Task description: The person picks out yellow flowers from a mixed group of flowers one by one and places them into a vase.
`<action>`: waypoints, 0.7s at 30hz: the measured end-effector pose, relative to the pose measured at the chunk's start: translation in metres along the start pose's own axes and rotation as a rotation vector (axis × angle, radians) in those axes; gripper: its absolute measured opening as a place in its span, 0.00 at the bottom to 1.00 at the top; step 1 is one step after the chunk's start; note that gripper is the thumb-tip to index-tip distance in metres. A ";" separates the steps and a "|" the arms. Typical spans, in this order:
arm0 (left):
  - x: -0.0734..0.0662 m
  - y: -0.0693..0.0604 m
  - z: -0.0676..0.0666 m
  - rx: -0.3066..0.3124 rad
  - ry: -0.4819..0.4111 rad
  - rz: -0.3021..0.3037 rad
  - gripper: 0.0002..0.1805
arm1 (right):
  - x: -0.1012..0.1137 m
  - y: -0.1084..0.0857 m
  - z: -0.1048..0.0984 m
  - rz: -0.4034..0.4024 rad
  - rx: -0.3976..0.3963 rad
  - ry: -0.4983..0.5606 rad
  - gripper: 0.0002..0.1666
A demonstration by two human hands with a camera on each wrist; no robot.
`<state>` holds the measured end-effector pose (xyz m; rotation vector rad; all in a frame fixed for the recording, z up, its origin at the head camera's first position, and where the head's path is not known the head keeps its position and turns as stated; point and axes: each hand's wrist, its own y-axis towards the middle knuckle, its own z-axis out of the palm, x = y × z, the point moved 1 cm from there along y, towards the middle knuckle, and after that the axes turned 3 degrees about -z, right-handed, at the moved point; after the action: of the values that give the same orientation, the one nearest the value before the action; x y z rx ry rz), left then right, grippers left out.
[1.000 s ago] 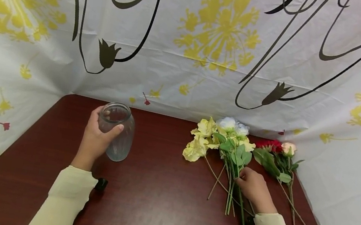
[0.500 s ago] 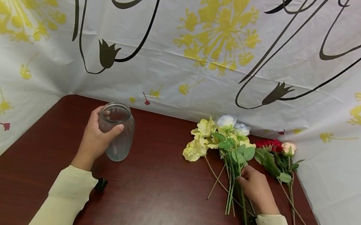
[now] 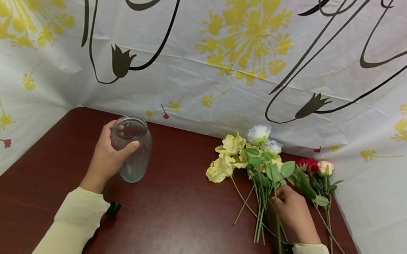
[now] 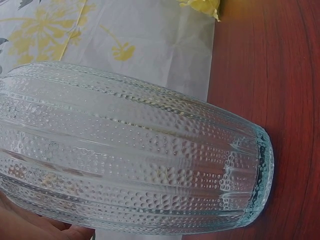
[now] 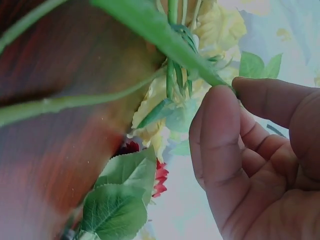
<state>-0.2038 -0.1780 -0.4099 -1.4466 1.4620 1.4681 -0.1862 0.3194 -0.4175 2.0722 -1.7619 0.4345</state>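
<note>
On the left of the table, my left hand [image 3: 109, 156] grips a clear glass vase [image 3: 136, 160] around its upper side. The vase stands upright; its dimpled, ribbed wall [image 4: 125, 150] fills the left wrist view. My right hand [image 3: 293, 211] pinches the green stem [image 5: 165, 42] of a white flower [image 3: 259, 133] between thumb and fingertips. That flower's head is raised above the heap, where yellow flowers [image 3: 221, 168] and another white flower [image 3: 273, 146] lie with crossed stems. Green leaves cover part of the heap, so some stems are hidden.
A red flower [image 3: 308, 164] and a pale peach rose [image 3: 325, 167] lie at the table's right, their stems pointing toward the front. The dark red wooden table [image 3: 178, 230] meets a patterned white cloth [image 3: 179, 78] at the back and sides.
My right hand has shifted slightly right, and the white flower it pinches has risen and moved a little toward the back. The left hand and the vase have stayed still.
</note>
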 end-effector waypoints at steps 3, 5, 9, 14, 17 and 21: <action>0.001 0.000 0.000 0.001 0.003 -0.002 0.47 | -0.002 -0.002 -0.005 0.009 -0.002 -0.003 0.05; 0.000 0.000 0.000 -0.002 0.008 -0.007 0.46 | -0.003 -0.003 -0.009 0.017 -0.001 -0.007 0.05; -0.012 -0.004 -0.001 0.006 0.011 -0.018 0.45 | -0.008 -0.005 -0.017 0.036 -0.001 -0.014 0.06; -0.038 -0.014 -0.001 0.025 0.008 -0.014 0.44 | -0.017 -0.006 -0.030 0.027 -0.033 -0.032 0.08; -0.042 -0.016 -0.001 0.027 0.012 -0.011 0.44 | -0.024 -0.007 -0.039 0.027 -0.049 -0.048 0.09; -0.030 -0.011 -0.001 0.027 0.008 -0.017 0.45 | -0.033 -0.008 -0.052 0.041 -0.060 -0.070 0.10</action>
<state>-0.1861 -0.1686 -0.3843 -1.4466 1.4658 1.4288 -0.1828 0.3740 -0.3880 2.0358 -1.8370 0.3206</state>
